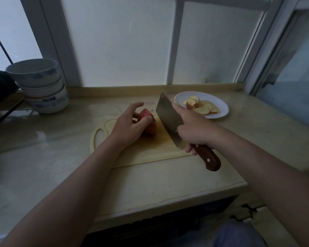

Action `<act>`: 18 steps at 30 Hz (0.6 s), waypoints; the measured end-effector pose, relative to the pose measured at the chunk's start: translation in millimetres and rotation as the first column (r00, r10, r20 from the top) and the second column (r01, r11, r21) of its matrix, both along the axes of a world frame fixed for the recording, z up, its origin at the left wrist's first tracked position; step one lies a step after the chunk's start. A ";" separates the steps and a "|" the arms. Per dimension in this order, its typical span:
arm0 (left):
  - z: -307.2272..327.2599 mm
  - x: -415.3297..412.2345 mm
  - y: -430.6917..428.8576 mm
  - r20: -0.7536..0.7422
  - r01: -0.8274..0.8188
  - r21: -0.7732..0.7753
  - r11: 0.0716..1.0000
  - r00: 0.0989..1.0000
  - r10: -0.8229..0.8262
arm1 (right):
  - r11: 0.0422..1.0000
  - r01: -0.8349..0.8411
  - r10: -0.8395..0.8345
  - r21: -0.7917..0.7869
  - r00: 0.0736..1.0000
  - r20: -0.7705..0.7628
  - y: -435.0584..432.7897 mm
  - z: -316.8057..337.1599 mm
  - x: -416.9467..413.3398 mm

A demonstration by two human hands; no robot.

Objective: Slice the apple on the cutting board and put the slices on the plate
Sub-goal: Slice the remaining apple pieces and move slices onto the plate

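Right grip: our right hand is curled round the cleaver handle, forefinger along the blade.
Left grip: our left hand, forefinger spread, pinches the apple.
Apple: on the cutting board, beside the blade.
Plate: beyond, holding slices.

My left hand holds the red apple on the cutting board, thumb on its top, forefinger lifted clear; my right hand grips the cleaver by its wooden handle, forefinger stretched along the blade, which tilts just right of the apple, apart from it. Beyond the blade sits the plate with pale slices on it; stacked bowls stand far left on the counter.
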State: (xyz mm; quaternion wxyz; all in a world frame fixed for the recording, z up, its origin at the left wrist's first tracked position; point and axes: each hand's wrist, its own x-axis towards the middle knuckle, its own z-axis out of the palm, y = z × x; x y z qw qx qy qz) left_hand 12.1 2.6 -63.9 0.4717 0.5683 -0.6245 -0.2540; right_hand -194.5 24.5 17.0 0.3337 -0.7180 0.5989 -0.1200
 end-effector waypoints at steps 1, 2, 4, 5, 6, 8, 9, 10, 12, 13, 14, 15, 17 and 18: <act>-1.2 -0.2 -0.1 0.017 0.015 0.000 1.000 1.000 -0.015 | 1.000 0.007 -0.007 0.001 1.000 0.024 -1.8 0.8 -2.3; -1.7 -0.8 -0.5 0.035 0.020 0.000 1.000 0.999 -0.020 | 1.000 0.011 -0.011 0.002 0.999 0.040 -3.3 1.9 -4.5; -1.6 -0.8 -1.5 0.058 0.000 0.001 1.000 0.998 0.000 | 1.000 0.010 -0.010 -0.008 0.998 0.057 -5.0 4.9 -8.3; -1.6 -0.3 -2.1 0.067 -0.014 0.004 1.000 0.998 0.014 | 1.000 0.008 -0.007 -0.015 0.998 0.066 -6.2 6.2 -10.3; -1.8 0.4 -2.4 0.076 -0.022 0.005 1.000 0.997 0.022 | 1.000 0.010 -0.009 -0.018 0.997 0.080 -7.8 7.3 -12.2; -2.5 1.1 -2.2 0.082 -0.030 0.011 0.999 0.996 0.029 | 0.999 0.024 -0.021 -0.025 0.993 0.118 -12.4 8.4 -16.9; -2.6 1.2 -2.0 0.069 -0.035 0.013 0.999 0.997 0.034 | 0.999 0.035 -0.031 -0.028 0.988 0.148 -15.3 8.0 -20.0; -2.1 1.5 -2.0 0.048 -0.039 0.017 0.999 0.998 0.038 | 0.998 0.046 -0.040 -0.029 0.982 0.184 -18.2 6.8 -23.6; -0.6 3.0 -1.8 0.001 -0.034 0.037 0.999 0.999 0.034 | 0.998 0.064 -0.056 -0.017 0.960 0.274 -22.2 3.7 -30.6; 0.2 4.7 -1.4 -0.017 -0.030 0.049 0.998 0.999 0.031 | 0.998 0.067 -0.062 -0.004 0.947 0.316 -22.6 1.7 -34.1; 1.1 6.9 -0.8 -0.026 -0.030 0.058 0.998 0.999 0.031 | 0.997 0.074 -0.075 0.017 0.930 0.359 -22.8 -0.8 -37.5; 1.8 9.4 0.0 -0.022 -0.031 0.063 0.998 0.999 0.032 | 0.995 0.085 -0.097 0.048 0.909 0.405 -23.4 -4.6 -41.9; 2.6 14.8 1.4 0.023 -0.036 0.068 0.997 0.999 0.035 | 0.985 0.112 -0.163 0.130 0.846 0.507 -25.9 -13.7 -50.2; 2.3 17.5 1.8 0.057 -0.044 0.070 0.997 0.998 0.040 | 0.978 0.116 -0.195 0.175 0.809 0.555 -28.1 -19.2 -54.0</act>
